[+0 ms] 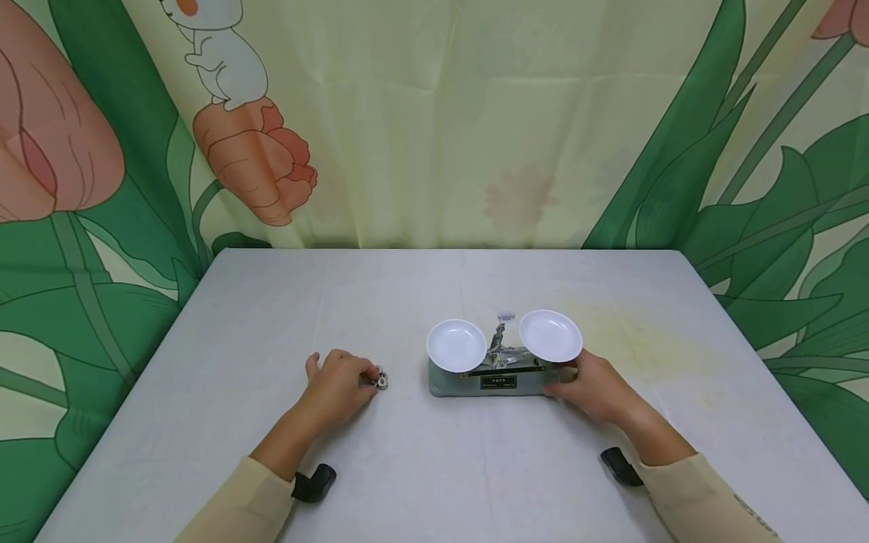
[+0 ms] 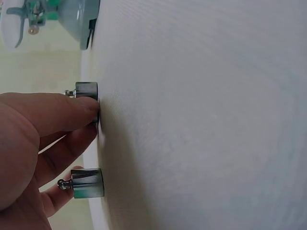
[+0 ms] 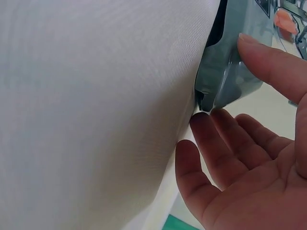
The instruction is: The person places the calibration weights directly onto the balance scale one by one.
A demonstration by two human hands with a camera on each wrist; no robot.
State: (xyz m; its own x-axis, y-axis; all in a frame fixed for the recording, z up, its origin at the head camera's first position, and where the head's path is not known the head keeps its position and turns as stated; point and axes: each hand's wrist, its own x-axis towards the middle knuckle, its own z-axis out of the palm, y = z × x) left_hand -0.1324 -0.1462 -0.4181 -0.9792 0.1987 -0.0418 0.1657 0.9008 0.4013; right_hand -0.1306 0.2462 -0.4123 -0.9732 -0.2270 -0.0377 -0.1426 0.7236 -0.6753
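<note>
Left of the balance scale, my left hand (image 1: pixel 342 387) pinches a small shiny metal weight (image 2: pixel 87 89) between thumb and fingers, low at the white tabletop. A second knobbed weight (image 2: pixel 88 183) stands beside it, close to the other fingers of that hand. The grey balance scale (image 1: pixel 449 384) stands near the middle of the table with two bare white pans; the left pan (image 1: pixel 457 345) sits a little lower than the right pan (image 1: pixel 551 335). At the scale's right end, my right hand (image 1: pixel 596 390) grips the base, thumb on its front and fingertips at the end's lower edge.
The white-covered table (image 1: pixel 475 467) ends at a back edge against a printed curtain (image 1: pixel 421 136) with leaves, flowers and a rabbit on a carrot. Black camera mounts sit on the left wrist (image 1: pixel 314 483) and right wrist (image 1: pixel 621 467).
</note>
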